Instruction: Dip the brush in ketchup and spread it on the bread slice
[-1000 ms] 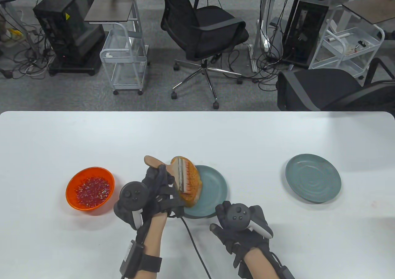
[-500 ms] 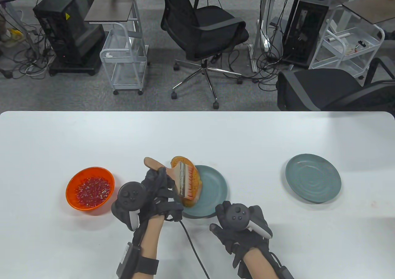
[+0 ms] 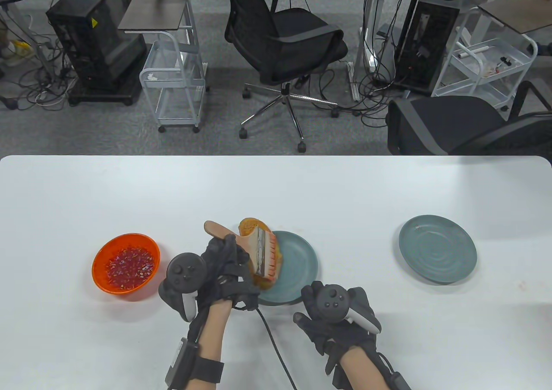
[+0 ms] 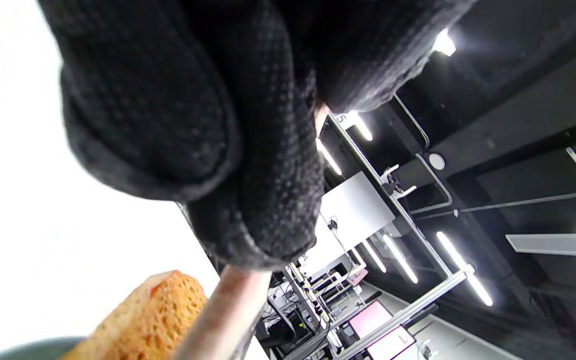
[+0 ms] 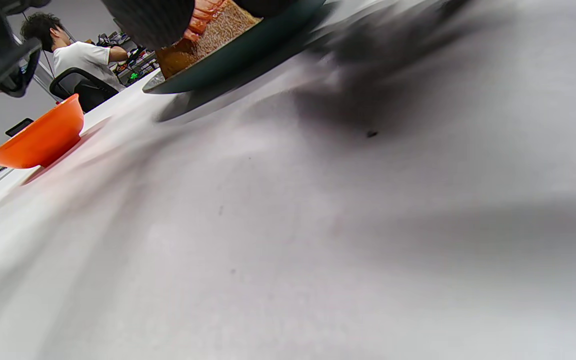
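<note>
A bread slice [image 3: 264, 279] lies on the left part of a teal plate [image 3: 299, 264], its surface orange-red. My left hand [image 3: 230, 243] grips the wooden handle of a flat brush [image 3: 261, 255] and holds the reddened bristles down on the slice. In the left wrist view my gloved fingers [image 4: 193, 130] wrap the handle [image 4: 223, 320] beside the bread [image 4: 148, 320]. An orange bowl of ketchup [image 3: 126, 263] stands left of my left hand. My right hand [image 3: 321, 316] rests on the table at the plate's near edge and holds nothing.
A second teal plate [image 3: 437, 248] sits bare to the right. A black cable [image 3: 271, 342] runs from my left hand toward the near edge. The right wrist view shows the bowl [image 5: 38, 137] and the plate rim [image 5: 238, 57] low across the table.
The brush has slid a little to the right and nearer across the bread, covering more of it. My right hand has not moved.
</note>
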Demonstrator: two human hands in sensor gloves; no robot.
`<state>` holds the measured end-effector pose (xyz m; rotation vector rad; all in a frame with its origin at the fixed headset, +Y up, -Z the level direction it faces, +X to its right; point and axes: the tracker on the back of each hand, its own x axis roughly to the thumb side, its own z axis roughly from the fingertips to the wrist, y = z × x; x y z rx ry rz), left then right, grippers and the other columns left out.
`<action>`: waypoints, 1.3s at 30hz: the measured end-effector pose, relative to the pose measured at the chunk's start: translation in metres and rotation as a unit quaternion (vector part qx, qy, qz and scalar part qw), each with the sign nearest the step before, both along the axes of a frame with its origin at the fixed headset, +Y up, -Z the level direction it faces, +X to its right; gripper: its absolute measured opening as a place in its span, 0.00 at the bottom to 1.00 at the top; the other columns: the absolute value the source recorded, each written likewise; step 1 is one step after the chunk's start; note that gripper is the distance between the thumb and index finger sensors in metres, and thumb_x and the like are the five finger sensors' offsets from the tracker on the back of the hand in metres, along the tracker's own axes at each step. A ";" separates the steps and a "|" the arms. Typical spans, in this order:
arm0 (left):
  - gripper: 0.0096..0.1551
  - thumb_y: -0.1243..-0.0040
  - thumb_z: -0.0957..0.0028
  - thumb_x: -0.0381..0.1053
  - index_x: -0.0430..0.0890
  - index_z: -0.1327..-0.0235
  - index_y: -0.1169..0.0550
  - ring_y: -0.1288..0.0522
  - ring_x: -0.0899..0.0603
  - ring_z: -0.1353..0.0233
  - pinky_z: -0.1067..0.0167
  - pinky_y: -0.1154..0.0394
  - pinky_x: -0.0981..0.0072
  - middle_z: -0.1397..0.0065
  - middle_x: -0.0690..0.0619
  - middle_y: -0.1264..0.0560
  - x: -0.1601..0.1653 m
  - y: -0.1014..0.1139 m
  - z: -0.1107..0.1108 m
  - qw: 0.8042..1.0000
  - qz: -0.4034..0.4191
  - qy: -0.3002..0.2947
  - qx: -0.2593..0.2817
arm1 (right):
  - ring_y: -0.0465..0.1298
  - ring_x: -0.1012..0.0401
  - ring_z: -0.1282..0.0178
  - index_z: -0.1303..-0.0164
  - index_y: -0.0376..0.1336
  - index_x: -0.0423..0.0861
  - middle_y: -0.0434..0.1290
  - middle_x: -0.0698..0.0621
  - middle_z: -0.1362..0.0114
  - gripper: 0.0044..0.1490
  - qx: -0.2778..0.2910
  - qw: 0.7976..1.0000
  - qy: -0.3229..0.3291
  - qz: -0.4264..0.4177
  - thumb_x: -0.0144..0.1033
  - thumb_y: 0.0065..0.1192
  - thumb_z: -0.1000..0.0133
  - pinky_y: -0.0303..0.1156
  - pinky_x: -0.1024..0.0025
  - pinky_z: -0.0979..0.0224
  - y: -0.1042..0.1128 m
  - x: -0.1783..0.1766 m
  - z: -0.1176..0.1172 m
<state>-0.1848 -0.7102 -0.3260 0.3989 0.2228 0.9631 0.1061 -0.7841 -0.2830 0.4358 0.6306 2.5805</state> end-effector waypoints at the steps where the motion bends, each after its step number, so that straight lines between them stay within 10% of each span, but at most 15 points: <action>1: 0.28 0.36 0.39 0.50 0.23 0.52 0.14 0.04 0.47 0.66 0.66 0.08 0.58 0.60 0.35 0.09 -0.003 0.004 0.001 1.000 -0.005 0.007 0.006 | 0.32 0.33 0.18 0.13 0.38 0.39 0.30 0.33 0.16 0.45 0.000 1.000 0.000 0.001 0.51 0.46 0.30 0.39 0.33 0.25 0.000 0.000 0.000; 12: 0.28 0.37 0.38 0.51 0.25 0.50 0.15 0.05 0.47 0.64 0.64 0.09 0.57 0.58 0.36 0.10 -0.031 0.036 0.019 0.997 0.008 0.034 0.062 | 0.32 0.34 0.18 0.13 0.39 0.37 0.31 0.33 0.16 0.45 0.018 1.000 0.009 0.006 0.50 0.46 0.30 0.37 0.35 0.25 0.004 -0.001 0.000; 18: 0.28 0.38 0.39 0.53 0.30 0.43 0.16 0.06 0.45 0.58 0.58 0.11 0.54 0.52 0.36 0.12 -0.024 0.060 0.035 0.986 0.022 -0.059 0.157 | 0.43 0.35 0.17 0.15 0.48 0.38 0.41 0.33 0.15 0.39 0.160 0.986 -0.002 -0.037 0.42 0.53 0.32 0.47 0.39 0.24 0.032 0.000 0.005; 30: 0.28 0.36 0.42 0.53 0.35 0.40 0.16 0.05 0.43 0.53 0.53 0.10 0.52 0.46 0.38 0.12 0.027 0.077 0.091 0.922 -0.116 -0.253 0.268 | 0.72 0.40 0.27 0.27 0.65 0.44 0.65 0.36 0.23 0.30 0.522 0.802 -0.049 -0.287 0.32 0.68 0.40 0.74 0.51 0.31 0.116 0.008 0.064; 39: 0.28 0.34 0.44 0.52 0.33 0.44 0.15 0.04 0.43 0.54 0.54 0.08 0.53 0.49 0.37 0.11 0.065 0.070 0.114 0.880 -0.242 -0.297 0.280 | 0.74 0.42 0.30 0.25 0.63 0.44 0.66 0.36 0.24 0.36 0.589 0.793 0.004 -0.159 0.38 0.74 0.43 0.73 0.51 0.35 0.120 -0.015 0.080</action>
